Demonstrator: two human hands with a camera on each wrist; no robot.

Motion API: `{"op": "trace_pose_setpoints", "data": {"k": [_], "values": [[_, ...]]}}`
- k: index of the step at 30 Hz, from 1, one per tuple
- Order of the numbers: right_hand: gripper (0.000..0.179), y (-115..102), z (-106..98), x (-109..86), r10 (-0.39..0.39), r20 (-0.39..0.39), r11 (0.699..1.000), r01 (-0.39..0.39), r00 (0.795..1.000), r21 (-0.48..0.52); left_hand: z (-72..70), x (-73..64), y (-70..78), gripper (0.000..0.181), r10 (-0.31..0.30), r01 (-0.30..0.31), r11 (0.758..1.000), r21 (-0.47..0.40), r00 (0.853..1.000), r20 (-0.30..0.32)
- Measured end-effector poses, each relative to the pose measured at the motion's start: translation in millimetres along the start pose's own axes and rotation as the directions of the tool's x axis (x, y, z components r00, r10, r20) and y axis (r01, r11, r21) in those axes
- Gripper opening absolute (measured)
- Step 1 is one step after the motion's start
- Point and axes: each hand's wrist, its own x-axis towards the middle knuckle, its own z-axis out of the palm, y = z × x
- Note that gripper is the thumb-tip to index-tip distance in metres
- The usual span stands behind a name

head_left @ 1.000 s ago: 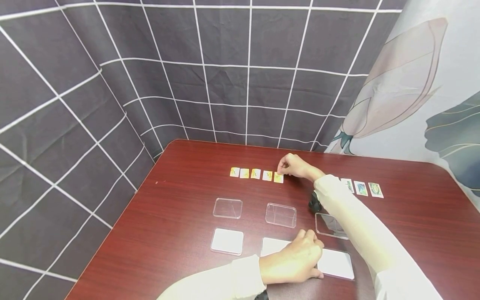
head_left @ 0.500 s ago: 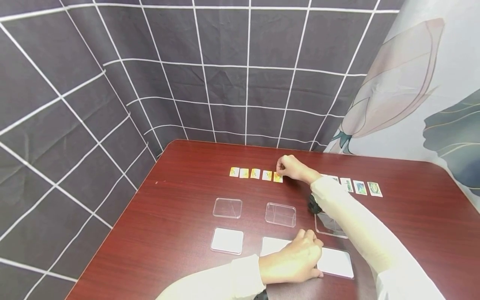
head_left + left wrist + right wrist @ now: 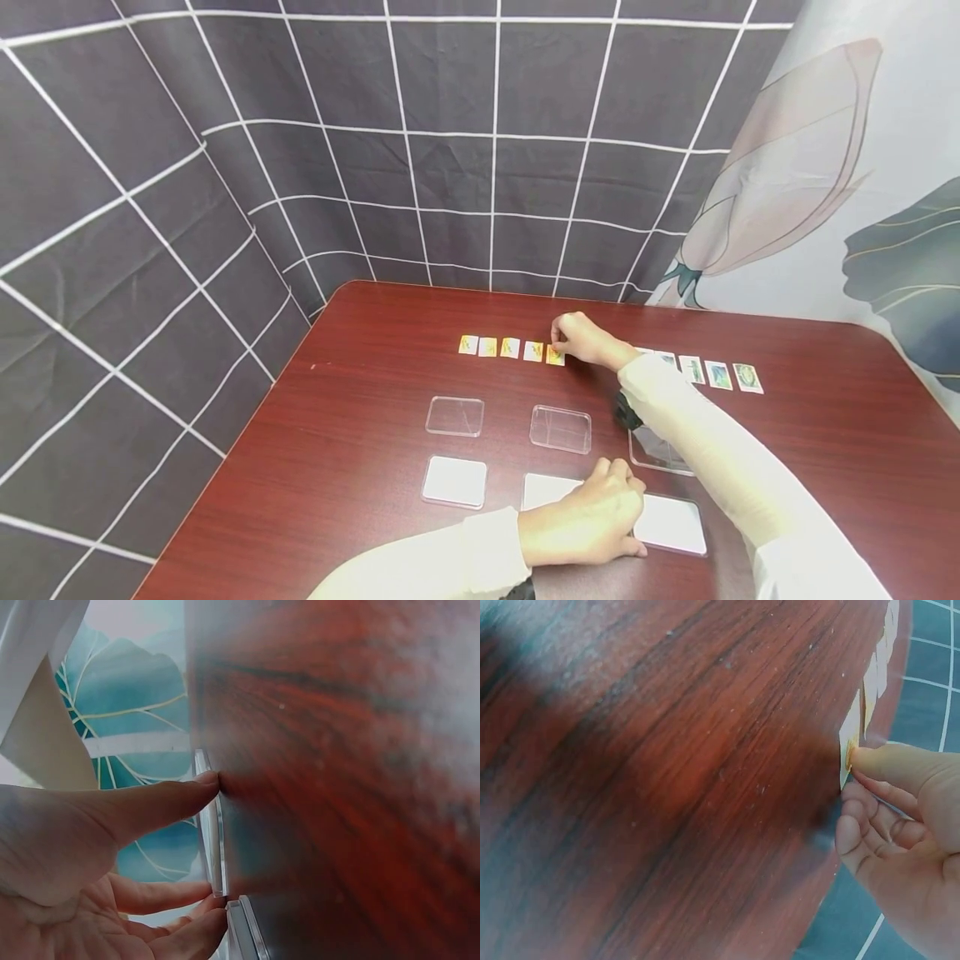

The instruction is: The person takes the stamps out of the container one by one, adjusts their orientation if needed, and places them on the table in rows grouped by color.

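Note:
My right hand (image 3: pixel 587 338) is at the right end of a row of small yellow-and-white stamps (image 3: pixel 511 347). Its thumb lies on the face of the end stamp (image 3: pixel 847 742), pinching it against fingers partly hidden behind, as the right wrist view shows. Down at the front, my left hand (image 3: pixel 585 515) holds the white-filled clear case (image 3: pixel 672 525) by its left end, thumb on one edge and fingertips on the opposite one. Next to that hand is a second white-filled case (image 3: pixel 546 491), partly covered by it.
Another white-filled case (image 3: pixel 454 482) lies to the left. Behind these are clear plastic lids (image 3: pixel 455 417), (image 3: pixel 561 430) and a third lid (image 3: pixel 651 450) half hidden by the right arm. Greenish stamps (image 3: pixel 718 375) stand in a row at the right, beyond the sleeve, on the red-brown table (image 3: pixel 337 433).
My right hand has shifted very slightly left at the end stamp, its fingers drawn closer around the stamp's edge. My left hand stays on the case.

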Motion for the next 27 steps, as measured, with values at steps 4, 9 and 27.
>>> {"op": "trace_pose_setpoints", "data": {"k": [4, 9, 27], "values": [[0.015, 1.3, 1.6, -1.3, -0.016, -0.001, 1.0, 0.016, 1.0, 0.009, 0.5, -0.8, 0.7, 0.033, -0.004, 0.004, 1.0, -0.025, 1.0, 0.004], [0.013, 1.1, 1.6, -2.6, -0.032, -0.014, 0.999, 0.032, 0.999, 0.006, 0.8, -1.2, 1.5, 0.032, -0.013, 0.014, 0.999, -0.053, 1.0, 0.014], [0.01, -3.0, -20.5, -15.0, -0.044, -0.079, 0.999, 0.046, 0.996, 0.027, -1.9, -0.5, -2.7, 0.039, -0.012, 0.012, 0.999, -0.038, 1.0, 0.005]]}}
